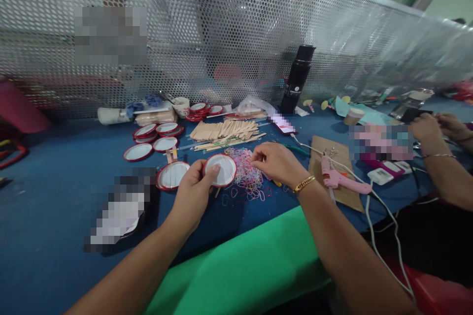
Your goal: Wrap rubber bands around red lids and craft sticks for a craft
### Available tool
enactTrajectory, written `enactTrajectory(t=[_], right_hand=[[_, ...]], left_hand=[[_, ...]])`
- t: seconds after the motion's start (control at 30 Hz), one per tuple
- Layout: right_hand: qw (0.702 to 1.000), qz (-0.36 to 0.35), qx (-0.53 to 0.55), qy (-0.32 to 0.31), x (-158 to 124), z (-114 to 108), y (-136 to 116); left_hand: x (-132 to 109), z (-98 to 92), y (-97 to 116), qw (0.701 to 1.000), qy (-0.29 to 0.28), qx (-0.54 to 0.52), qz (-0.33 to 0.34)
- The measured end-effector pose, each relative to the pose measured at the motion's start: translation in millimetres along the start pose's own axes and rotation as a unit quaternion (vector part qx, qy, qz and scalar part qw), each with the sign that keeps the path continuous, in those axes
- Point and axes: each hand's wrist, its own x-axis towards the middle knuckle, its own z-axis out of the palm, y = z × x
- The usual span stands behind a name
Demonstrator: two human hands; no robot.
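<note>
Green sheet (251, 261): runs along the near table edge, between the person's two forearms.

Blue table surface (55, 192): broad and cluttered, continuing off to left and right.

Left hand (194, 192): closed around a round lid (221, 167), red-rimmed with a white face. The thumb lies across the lid's lower left and the fingers are behind it. The lid is held just above the table, face towards the camera.

Right hand (275, 162): just right of the lid, with a gold bracelet (303, 184) at the wrist. Its fingertips are drawn together at the edge of a heap of small coloured rubber bands (244, 174). Whether a band is pinched cannot be told. The heap lies on the table between the two hands, partly behind the lid.

Second lid (172, 175): flat on the table, just left of the held one.

Pink glue gun (342, 179): lies on a cardboard sheet (328, 150) right of the right hand, its white cord trailing towards the camera.

Wooden sticks (225, 130): a loose pile beyond the bands. More red-rimmed lids (155, 135) are stacked to its left.

Co-worker's hands (428, 128): far right, at the table.

Black bottle (297, 81): upright near the back. Its white lettering begins "FASHION"; the rest is too small to read.

Perforated metal screen (221, 19): closes off the table's far side.
</note>
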Motion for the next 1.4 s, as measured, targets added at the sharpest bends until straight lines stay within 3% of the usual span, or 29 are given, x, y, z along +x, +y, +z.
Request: enactTrajectory(t=[0.13,0.37,0.63,1.0,1.17,1.4], right_hand=[[0.998,0.012,-0.033,-0.051,-2,-1,1],[0.996,0.011,-0.067,-0.064,-2,7,-1],[0.996,0.051,0.042,-0.060,-3,-10,-5],[0.985,-0.016,0.171,0.030,-3,9,-18],[0.983,-0.039,0.164,0.076,-5,22,-32],[0.981,-0.071,0.152,0.095,-7,29,-36]], left_hand=[[1,0.3,-2,1.000,0.000,-0.003,-0.001],[3,-1.4,-4,1.000,0.004,-0.003,0.007],[0,-1.7,2,0.999,0.035,0.022,0.017],[-1,-3.3,-4,0.995,-0.025,0.076,0.062],[-2,-4.1,-3,0.988,-0.072,0.112,0.083],[0,-3.3,-6,0.966,-0.065,0.194,0.156]])
